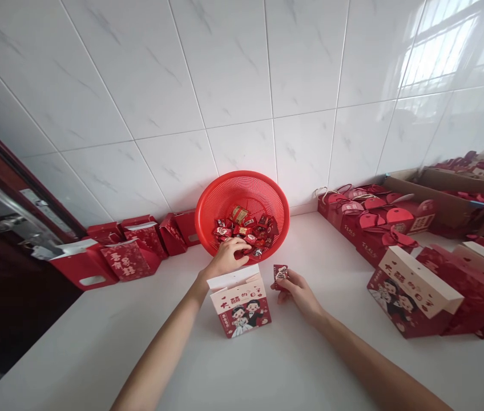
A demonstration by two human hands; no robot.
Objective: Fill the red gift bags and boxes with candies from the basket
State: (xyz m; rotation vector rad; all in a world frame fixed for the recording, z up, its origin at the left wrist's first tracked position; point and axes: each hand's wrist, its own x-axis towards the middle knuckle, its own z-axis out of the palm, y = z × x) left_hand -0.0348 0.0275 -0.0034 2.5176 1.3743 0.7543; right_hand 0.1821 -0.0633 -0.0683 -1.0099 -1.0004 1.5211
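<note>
Meanwhile, left hand (226, 257) curls over candies (242, 228) in a red basket (242, 191) (right hand (299, 294) pinches a packet (281, 277)).

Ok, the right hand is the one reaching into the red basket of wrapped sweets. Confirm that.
Not right: the head view shows the left hand, not the right, reaching into the red plastic basket of wrapped sweets. The right hand is holding a small red packet.

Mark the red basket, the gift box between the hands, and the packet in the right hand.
Red basket (242, 174), head view, rim.
Gift box (240, 313), head view, front panel.
Red packet (281, 274), head view, middle.
</note>
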